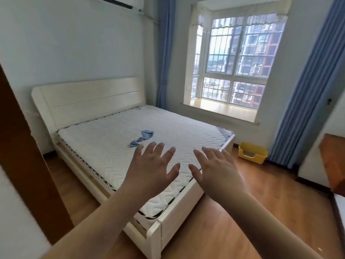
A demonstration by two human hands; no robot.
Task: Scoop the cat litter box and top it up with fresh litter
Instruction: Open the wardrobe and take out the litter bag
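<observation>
Both hands, left hand point(151, 166) and right hand point(214, 168), spread, empty, mid-frame over the bed point(130, 139). Yellow litter box point(252, 153) sits on the floor, right of centre. Scooping not started; next I need to walk over.

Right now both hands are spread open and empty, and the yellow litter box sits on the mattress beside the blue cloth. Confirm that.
One thing is wrong. The head view shows the yellow litter box on the wooden floor under the window, past the bed's far corner, not on the mattress. The rest stands: left hand and right hand are spread open and empty; the blue cloth lies on the mattress.
</observation>
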